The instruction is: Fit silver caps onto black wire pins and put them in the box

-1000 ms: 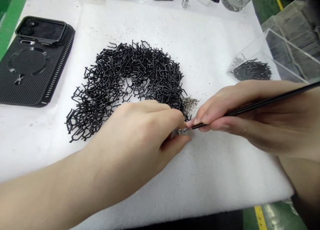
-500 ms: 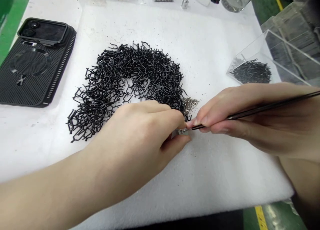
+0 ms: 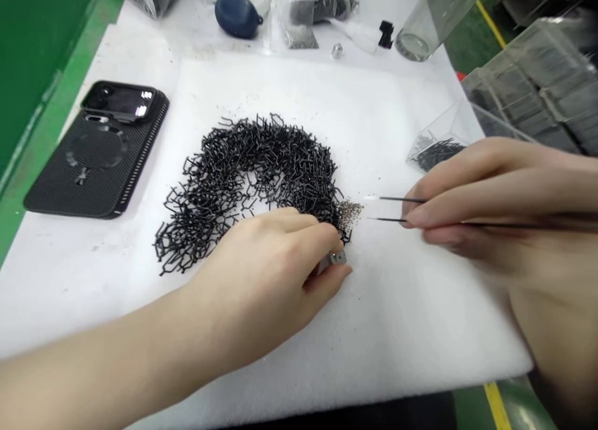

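Between its thumb and forefinger, my left hand [image 3: 275, 274] grips a small metal block [image 3: 337, 257] by the lower right end of a curved pile of black bent pieces [image 3: 299, 152]. My right hand [image 3: 471, 193] holds dark tweezers [image 3: 392, 219], blurred by motion, with their two tips apart and pointing left. I cannot make out anything between the tips. Just above the block lies a little heap of tiny shiny grains [image 3: 349, 214], touching the pile's edge.
A black phone [image 3: 96, 152] lies at the left. Behind are a dark blue rubber bulb [image 3: 237, 17], a small metal nut-like part [image 3: 337, 50] and a glass jar [image 3: 415, 45]. A clear tray [image 3: 420, 140] with black pieces stands behind my right hand.
My right hand has pulled back to the right with the tweezers, away from the block, and their tips have spread. The camera view has shifted, showing more of the table's back.
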Tool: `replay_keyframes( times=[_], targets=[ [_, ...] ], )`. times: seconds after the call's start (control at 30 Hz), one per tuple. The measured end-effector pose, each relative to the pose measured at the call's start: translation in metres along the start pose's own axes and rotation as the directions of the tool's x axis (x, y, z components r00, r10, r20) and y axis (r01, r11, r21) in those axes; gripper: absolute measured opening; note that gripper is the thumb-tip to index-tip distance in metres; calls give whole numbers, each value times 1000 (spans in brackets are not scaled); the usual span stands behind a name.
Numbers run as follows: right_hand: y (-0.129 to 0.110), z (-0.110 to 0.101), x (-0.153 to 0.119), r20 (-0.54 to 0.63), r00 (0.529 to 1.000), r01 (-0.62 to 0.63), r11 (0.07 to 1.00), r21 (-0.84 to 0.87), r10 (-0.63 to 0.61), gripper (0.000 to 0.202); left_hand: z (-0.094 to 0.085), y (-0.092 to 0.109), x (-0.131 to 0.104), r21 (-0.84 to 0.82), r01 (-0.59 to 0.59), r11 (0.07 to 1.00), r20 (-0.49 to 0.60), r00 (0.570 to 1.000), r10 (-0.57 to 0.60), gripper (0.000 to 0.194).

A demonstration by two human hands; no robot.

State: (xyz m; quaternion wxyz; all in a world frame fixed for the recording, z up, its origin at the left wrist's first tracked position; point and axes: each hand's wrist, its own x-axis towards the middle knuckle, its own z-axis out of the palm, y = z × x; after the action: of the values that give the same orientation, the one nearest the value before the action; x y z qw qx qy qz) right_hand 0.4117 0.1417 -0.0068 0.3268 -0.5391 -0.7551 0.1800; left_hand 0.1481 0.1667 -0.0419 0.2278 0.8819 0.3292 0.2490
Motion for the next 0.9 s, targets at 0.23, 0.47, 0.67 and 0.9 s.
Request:
replay_keyframes(
  times=[0.23,0.47,0.67,0.9],
  targets=[
    [21,-45,-1,270,907,389,890,-240,-323,32,4,-4,-2,-22,9,1000,49,999,-8,5],
    [41,-52,-48,349,909,353,865,-356,-227,46,5,-2,2,31,41,999,176,983,-46,16],
    [40,-53,-63,338,931,279,867,-412,-139,45,4,2,7,65,67,996,267,960,-82,18],
    [-23,-20,28,305,850,517,791,-327,-430,24,1,6,9,79,74,994,319,943,-96,18]
  ],
)
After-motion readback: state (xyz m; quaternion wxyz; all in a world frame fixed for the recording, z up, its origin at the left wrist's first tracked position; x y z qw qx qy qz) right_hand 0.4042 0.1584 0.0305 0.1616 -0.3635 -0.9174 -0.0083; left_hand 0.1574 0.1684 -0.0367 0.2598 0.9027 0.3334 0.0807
